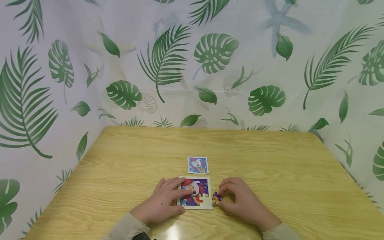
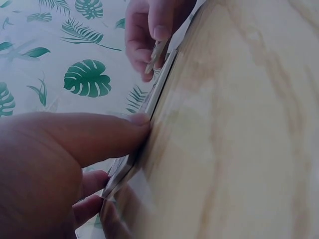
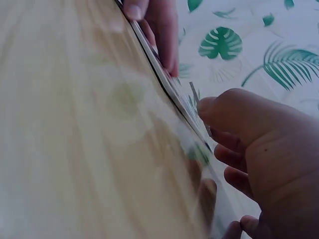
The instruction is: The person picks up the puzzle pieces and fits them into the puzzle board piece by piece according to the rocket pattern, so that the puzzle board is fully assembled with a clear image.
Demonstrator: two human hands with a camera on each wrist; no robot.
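A square jigsaw puzzle board [image 1: 205, 203] with a pale frame lies on the table, showing a cartoon picture on purple. Its lower right part is a bare pale gap. My left hand [image 1: 163, 200] rests on the board's left side, its fingers stretched over the picture. The thumb [image 2: 124, 130] touches the near edge. Just right of the board, my right hand [image 1: 241, 201] pinches a purple and orange puzzle piece [image 1: 216, 198] between thumb and fingers. In the right wrist view the piece [image 3: 194, 91] is seen edge-on, raised and tilted.
A small picture card [image 1: 198, 165] with a similar cartoon lies just behind the board. The wooden table [image 1: 135, 150] extends to both sides. A white curtain [image 1: 180, 110] printed with green leaves hangs around the back and sides.
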